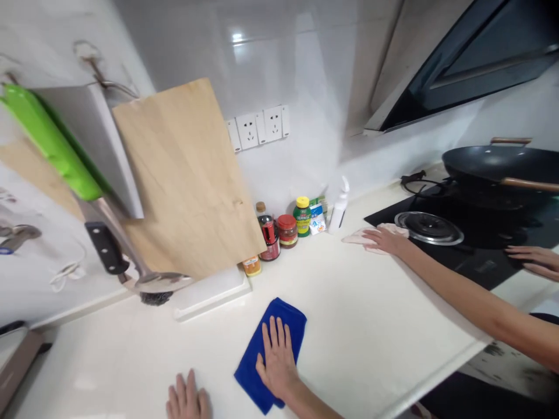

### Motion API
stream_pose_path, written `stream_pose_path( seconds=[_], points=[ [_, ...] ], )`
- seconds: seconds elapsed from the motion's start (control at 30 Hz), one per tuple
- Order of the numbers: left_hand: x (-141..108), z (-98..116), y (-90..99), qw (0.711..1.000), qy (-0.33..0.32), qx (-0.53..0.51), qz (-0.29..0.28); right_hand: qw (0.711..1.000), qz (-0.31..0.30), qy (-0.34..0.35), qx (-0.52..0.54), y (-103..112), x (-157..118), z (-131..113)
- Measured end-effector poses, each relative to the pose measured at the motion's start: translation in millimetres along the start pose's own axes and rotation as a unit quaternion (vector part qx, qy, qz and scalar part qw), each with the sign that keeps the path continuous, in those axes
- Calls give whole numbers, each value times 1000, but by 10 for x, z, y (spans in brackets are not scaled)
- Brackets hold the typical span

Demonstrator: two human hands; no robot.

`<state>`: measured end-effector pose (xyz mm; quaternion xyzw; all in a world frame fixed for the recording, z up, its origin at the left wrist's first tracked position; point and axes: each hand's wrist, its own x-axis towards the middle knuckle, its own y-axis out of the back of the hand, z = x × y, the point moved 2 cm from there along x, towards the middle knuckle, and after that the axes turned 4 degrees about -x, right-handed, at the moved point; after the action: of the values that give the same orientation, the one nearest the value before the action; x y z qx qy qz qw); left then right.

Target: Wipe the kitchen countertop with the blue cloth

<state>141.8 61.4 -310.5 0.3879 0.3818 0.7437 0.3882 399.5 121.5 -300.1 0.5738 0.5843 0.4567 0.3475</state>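
A folded blue cloth [251,364] lies on the white countertop [349,326]. My right hand [278,361] rests flat on it, palm down, with the fingers stretched out. To the left, at the bottom edge of the view, my left hand [187,398] lies on the bare counter with its fingers spread and holds nothing. Beyond the cloth stand an orange-labelled jar [252,266], a dark bottle [269,244], a red-lidded jar [287,231], a green bottle with a yellow cap [302,216] and a white spray bottle [338,210] along the wall.
At the right another person's hand [386,240] presses a pale cloth [358,237] beside the black cooktop [484,265], which bears a wok [493,166]. A cutting board [183,180], a cleaver [102,139] and a ladle [161,282] hang at left. A range hood [471,64] juts out above.
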Motion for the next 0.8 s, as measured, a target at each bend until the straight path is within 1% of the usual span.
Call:
stream_pose_path(
  seconds=[0.03, 0.07, 0.13, 0.2, 0.27, 0.3, 0.37, 0.4, 0.43, 0.5, 0.57, 0.63, 0.7, 0.73, 0.8],
  points=[
    [-36, 86, -29, 999, -20, -27, -10, 1000, 4, 15, 4, -32, -151, -13],
    [-83, 208, -64, 997, -57, -54, -26, 999, 7, 31, 7, -48, -270, -4],
    [-223, 527, -148, 976, -177, -103, -72, 998, 9, 68, 13, -22, -386, 77],
    [-410, 852, -229, 936, -311, -123, -107, 996, 9, 91, 13, 91, -336, 224],
    [-592, 1093, -290, 892, -419, -119, -122, 994, 14, 109, 2, 258, -176, 399],
    [-664, 1170, -311, 877, -452, -110, -123, 992, 19, 125, -8, 340, -86, 480],
    [-750, 1246, -324, 864, -479, -83, -127, 986, 29, 163, -29, 451, 53, 600],
    [-763, 1253, -313, 862, -483, -69, -134, 984, 36, 173, -38, 471, 84, 633],
    [-756, 1245, -288, 860, -486, -58, -145, 984, 46, 168, -48, 468, 83, 645],
    [-687, 1188, -200, 847, -498, -49, -179, 987, 74, 124, -64, 404, -20, 606],
    [-544, 1072, -66, 827, -513, -52, -224, 989, 105, 68, -73, 304, -240, 494],
    [-343, 885, 99, 799, -533, -61, -272, 989, 124, 33, -69, 212, -518, 358],
    [-114, 634, 281, 770, -550, -69, -315, 991, 125, 31, -47, 156, -772, 251],
    [-1, 496, 370, 761, -553, -69, -331, 991, 122, 37, -27, 144, -864, 218],
    [195, 239, 526, 758, -546, -60, -353, 991, 122, 47, 20, 151, -950, 193]
  ],
)
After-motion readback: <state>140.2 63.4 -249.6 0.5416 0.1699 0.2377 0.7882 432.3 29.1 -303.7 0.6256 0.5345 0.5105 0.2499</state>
